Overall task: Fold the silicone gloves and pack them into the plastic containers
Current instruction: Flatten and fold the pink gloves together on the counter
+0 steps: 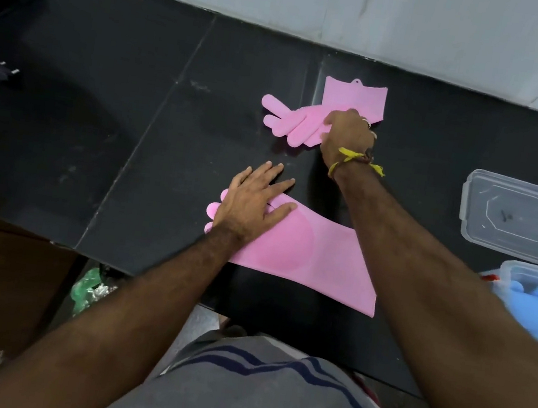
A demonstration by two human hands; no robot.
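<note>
Folding under way: the left hand (254, 201) presses spread fingers (282, 185) on the near pink glove (292, 248), while the right hand (348, 135), seemingly pinching, works the far glove (355, 95); an empty container (519, 218) waits rightward on the surface (137, 99) for packing.

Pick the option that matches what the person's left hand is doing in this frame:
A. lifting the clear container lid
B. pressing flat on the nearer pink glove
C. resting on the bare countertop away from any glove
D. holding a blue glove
B: the left hand lies with straight, spread fingers on the nearer pink glove, while the right hand grips the farther pink glove on the black countertop.
</note>
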